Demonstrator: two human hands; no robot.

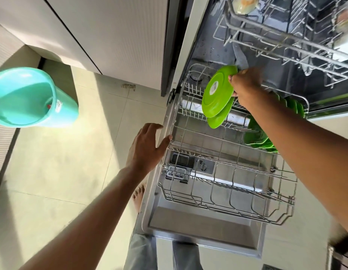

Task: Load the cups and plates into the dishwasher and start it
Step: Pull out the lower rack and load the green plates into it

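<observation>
A green plate (218, 90) is held on edge by the right hand (245, 88) above the tines at the far left of the pulled-out lower rack (237, 203), centre of the frame, with the fingers curled round the plate's right rim. Just below it a second green plate (218, 118) is seen already standing in the rack, and a row of further green plates (260, 139) is partly hidden behind the right forearm at centre right. The left hand (147, 147) is held flat with its fingers straight and spread and nothing in its grasp; its thumb is seen at the rack's left edge, which appears to be steadied by it. In the upper rack (286, 41), top right, a pale blurred cup (245, 4) can be made out, though how many cups have been loaded cannot be told. The front half of the lower rack is seen bare over the lowered door (204, 228). The plate loading is judged to be well under way but unfinished: the held plate is not yet seated, and both racks are yet to be pushed in, the door shut and the machine started. A teal bin (27, 98) is seen on the tiled floor (71, 162) at the left.
</observation>
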